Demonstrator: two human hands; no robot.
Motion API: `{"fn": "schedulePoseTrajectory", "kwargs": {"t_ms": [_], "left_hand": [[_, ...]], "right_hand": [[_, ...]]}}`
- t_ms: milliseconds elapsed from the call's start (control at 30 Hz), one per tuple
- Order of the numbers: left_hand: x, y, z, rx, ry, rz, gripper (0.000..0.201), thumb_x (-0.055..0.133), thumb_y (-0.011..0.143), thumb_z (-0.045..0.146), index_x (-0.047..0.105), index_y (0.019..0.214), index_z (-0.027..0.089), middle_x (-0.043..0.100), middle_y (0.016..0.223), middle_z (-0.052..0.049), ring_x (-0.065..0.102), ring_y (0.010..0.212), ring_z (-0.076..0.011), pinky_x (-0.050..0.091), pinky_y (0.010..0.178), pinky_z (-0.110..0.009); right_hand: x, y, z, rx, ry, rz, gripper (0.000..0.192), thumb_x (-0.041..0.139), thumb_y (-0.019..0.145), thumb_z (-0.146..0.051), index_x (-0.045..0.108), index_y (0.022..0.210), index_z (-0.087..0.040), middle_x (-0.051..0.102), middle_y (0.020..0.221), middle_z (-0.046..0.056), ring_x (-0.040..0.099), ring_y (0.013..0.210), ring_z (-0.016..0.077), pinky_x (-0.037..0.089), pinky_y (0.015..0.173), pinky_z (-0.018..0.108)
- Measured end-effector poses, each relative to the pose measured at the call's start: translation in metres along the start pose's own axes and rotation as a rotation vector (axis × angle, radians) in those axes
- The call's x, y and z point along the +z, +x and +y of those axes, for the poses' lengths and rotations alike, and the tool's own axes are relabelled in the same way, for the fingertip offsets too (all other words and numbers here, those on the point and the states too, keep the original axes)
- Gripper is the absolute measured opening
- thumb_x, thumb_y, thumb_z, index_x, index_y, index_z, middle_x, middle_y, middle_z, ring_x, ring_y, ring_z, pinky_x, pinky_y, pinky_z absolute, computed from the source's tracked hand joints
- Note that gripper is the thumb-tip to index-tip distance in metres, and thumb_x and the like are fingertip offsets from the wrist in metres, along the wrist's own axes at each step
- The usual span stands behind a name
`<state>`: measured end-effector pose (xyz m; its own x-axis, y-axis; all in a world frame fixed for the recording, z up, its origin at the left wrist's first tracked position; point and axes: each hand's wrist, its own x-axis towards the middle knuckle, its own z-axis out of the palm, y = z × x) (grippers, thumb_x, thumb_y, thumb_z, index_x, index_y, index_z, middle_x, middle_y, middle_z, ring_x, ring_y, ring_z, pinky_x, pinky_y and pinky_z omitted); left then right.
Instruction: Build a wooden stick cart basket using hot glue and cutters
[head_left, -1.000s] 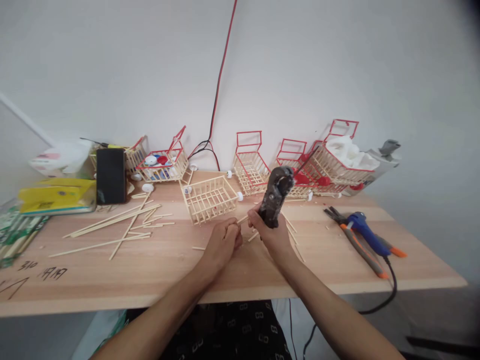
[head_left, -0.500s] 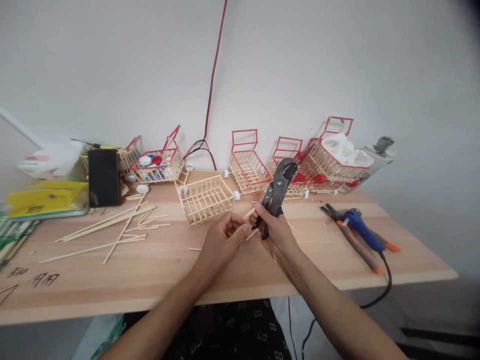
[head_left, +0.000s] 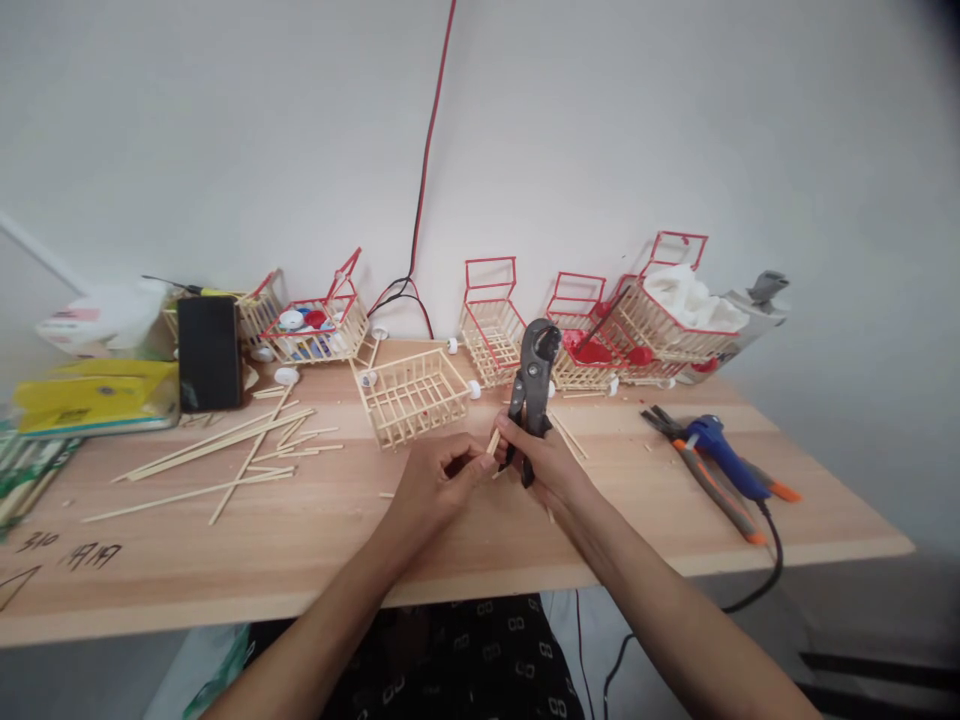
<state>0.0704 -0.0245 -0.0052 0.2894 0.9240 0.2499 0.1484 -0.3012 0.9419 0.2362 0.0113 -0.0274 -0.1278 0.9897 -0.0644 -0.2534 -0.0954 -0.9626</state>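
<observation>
The right hand (head_left: 551, 462) is wrapped firmly around the handles of a pair of black cutters (head_left: 531, 385), a heavy, dull metal tool with a rounded head that stands nearly upright above the fist. The left hand (head_left: 435, 487) is curled, its fingertips pinching a short pale wooden stick (head_left: 493, 441), thin and straight like a skewer offcut, whose upper end sits right beside the cutter's handles. Both hands hover just above the table (head_left: 315, 540), a smooth light board with a visible straight grain, near its front middle.

Just behind the hands sits an unpainted basket (head_left: 409, 395), a boxy open lattice of thin sticks with small white wheels at its corners. Along the wall behind it stand several more stick carts (head_left: 491, 325) with red-painted rims and square red wire-like handles; one on the right holds crumpled white material (head_left: 694, 300), and one on the left holds round bottle caps (head_left: 307, 322) in white, red and blue. Long loose sticks (head_left: 225, 445) lie scattered and crossing on the left part of the table. A flat black phone (head_left: 209, 352) leans upright beside a glossy yellow packet (head_left: 97, 397). On the right lie orange-handled pliers (head_left: 712, 480) and a blue glue gun (head_left: 724, 455) with a black cord running over the edge. A red and black cable (head_left: 424, 190) climbs the plain white wall.
</observation>
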Motion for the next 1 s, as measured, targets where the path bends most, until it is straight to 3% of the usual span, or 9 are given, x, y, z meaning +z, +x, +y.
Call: {"fn": "schedulePoseTrajectory", "kwargs": {"t_ms": [167,300,433,567,733,1000], "left_hand": [[0.0048,-0.0045,0.009,0.027,0.115,0.078,0.027,0.056,0.088,0.03,0.062,0.065,0.017,0.059,0.062,0.001,0.05,0.06,-0.0128,0.033,0.059,-0.025],[0.0091,-0.0062,0.0076,0.011,0.183,0.196,0.034,0.056,0.087,0.031,0.051,0.056,0.018,0.047,0.054,0.003,0.042,0.055,-0.0119,0.029,0.055,-0.025],[0.009,-0.0047,0.0021,-0.011,0.211,0.211,0.034,0.052,0.09,0.028,0.049,0.058,0.018,0.048,0.056,0.003,0.045,0.058,-0.0122,0.031,0.058,-0.025],[0.0081,-0.003,-0.0004,-0.069,0.11,0.231,0.031,0.049,0.093,0.031,0.06,0.068,0.017,0.056,0.06,0.002,0.051,0.059,-0.0126,0.038,0.061,-0.025],[0.0078,-0.0028,0.0013,-0.157,-0.165,0.216,0.011,0.063,0.082,0.026,0.067,0.079,0.016,0.067,0.071,-0.001,0.059,0.066,-0.0132,0.046,0.063,-0.024],[0.0062,-0.0041,0.0026,-0.165,-0.15,0.223,0.011,0.065,0.08,0.024,0.063,0.072,0.016,0.062,0.066,0.002,0.054,0.061,-0.0108,0.042,0.06,-0.022]], "right_hand": [[0.0017,-0.0007,0.0021,0.027,-0.001,-0.025,0.041,0.082,0.067,-0.053,0.059,0.07,-0.018,0.055,0.056,-0.004,0.05,0.051,0.0108,0.041,0.05,0.024],[0.0003,-0.0033,0.0026,-0.154,-0.169,0.057,0.036,0.075,0.077,-0.052,0.061,0.072,-0.019,0.056,0.058,-0.003,0.049,0.054,0.0117,0.039,0.052,0.024],[0.0006,-0.0064,-0.0025,-0.265,-0.337,0.104,0.035,0.068,0.084,-0.049,0.059,0.068,-0.02,0.057,0.06,-0.002,0.052,0.059,0.0127,0.041,0.059,0.026],[-0.0013,-0.0052,-0.0033,-0.23,-0.312,0.133,0.037,0.067,0.085,-0.051,0.059,0.068,-0.019,0.057,0.06,-0.002,0.051,0.057,0.0125,0.039,0.057,0.026],[-0.0031,-0.0038,-0.0017,-0.235,-0.32,0.113,0.039,0.068,0.084,-0.052,0.059,0.065,-0.019,0.058,0.06,-0.001,0.053,0.059,0.0131,0.04,0.058,0.026],[0.0003,-0.003,0.0038,-0.152,-0.185,0.07,0.037,0.074,0.077,-0.053,0.061,0.072,-0.019,0.057,0.058,-0.002,0.049,0.052,0.0115,0.035,0.048,0.024]]}}
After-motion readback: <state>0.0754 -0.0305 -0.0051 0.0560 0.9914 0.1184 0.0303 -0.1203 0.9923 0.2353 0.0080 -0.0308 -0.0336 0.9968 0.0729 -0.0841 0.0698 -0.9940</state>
